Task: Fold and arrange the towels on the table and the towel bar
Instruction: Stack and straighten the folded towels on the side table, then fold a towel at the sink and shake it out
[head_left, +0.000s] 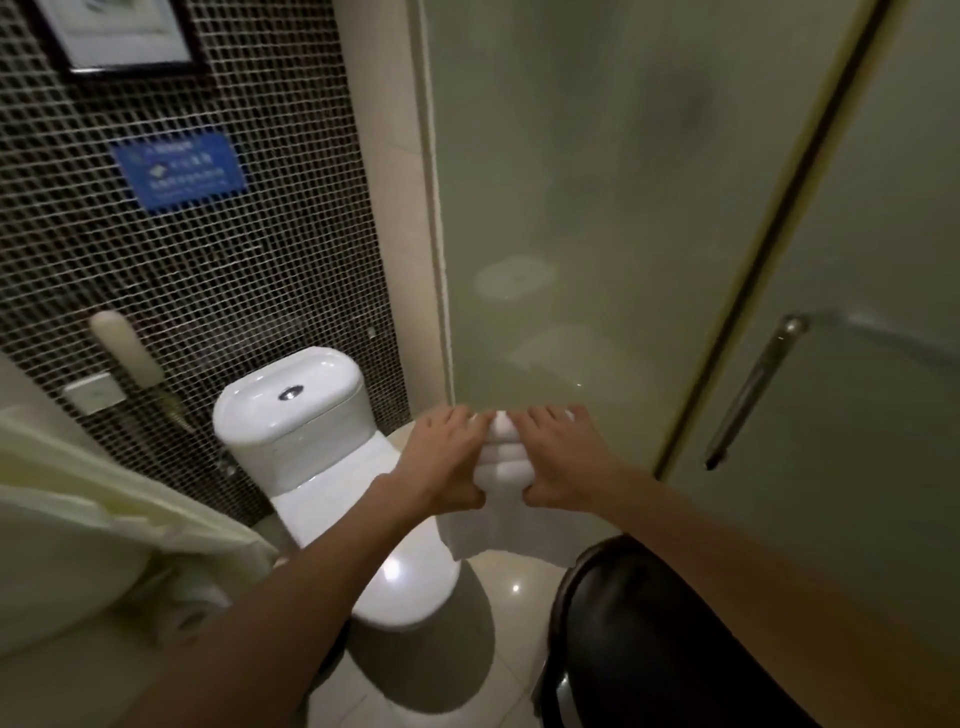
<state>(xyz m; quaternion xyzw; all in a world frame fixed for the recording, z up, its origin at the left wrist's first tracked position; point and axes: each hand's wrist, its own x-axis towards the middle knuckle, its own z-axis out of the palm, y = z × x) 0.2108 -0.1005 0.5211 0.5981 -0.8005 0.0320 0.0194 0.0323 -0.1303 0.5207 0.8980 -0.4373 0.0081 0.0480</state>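
1. Right at the centre of the frame, a white towel (506, 467) hangs folded in front of the frosted glass panel (597, 208), its loose end drooping below the hands.
2. The left hand (441, 462) grips the towel's left side, fingers spread over the top, thumb pinching beneath.
3. The right hand (563, 462) mirrors it on the right side, likewise clamped on the cloth.
4. Left of centre and lower stands a white toilet (311, 431) against the mosaic wall (208, 260).
5. A metal door handle (753, 389) runs down at the right.
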